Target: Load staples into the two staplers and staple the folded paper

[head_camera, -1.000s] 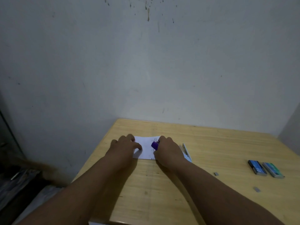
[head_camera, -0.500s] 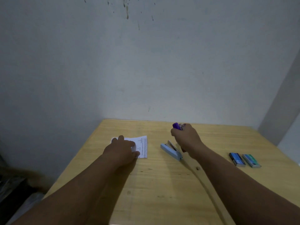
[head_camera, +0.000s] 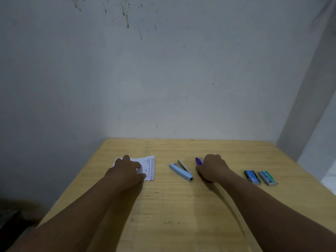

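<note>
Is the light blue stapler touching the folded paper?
Apart. The head view shows bare table between the light blue stapler and the folded paper.

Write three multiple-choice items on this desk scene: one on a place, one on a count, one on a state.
1. Where does the light blue stapler lie?
A. between the two hands
B. right of the staple boxes
C. on the paper

2. How many staple boxes sit on the table?
A. one
B. two
C. four

3. What is the right hand doing?
A. resting flat
B. gripping the purple stapler
C. hanging off the table

Key: 1 A, it lies between the left hand on the folded paper and the right. 2 B, a blue and a green one. 3 B, fingers curl round it.
</note>
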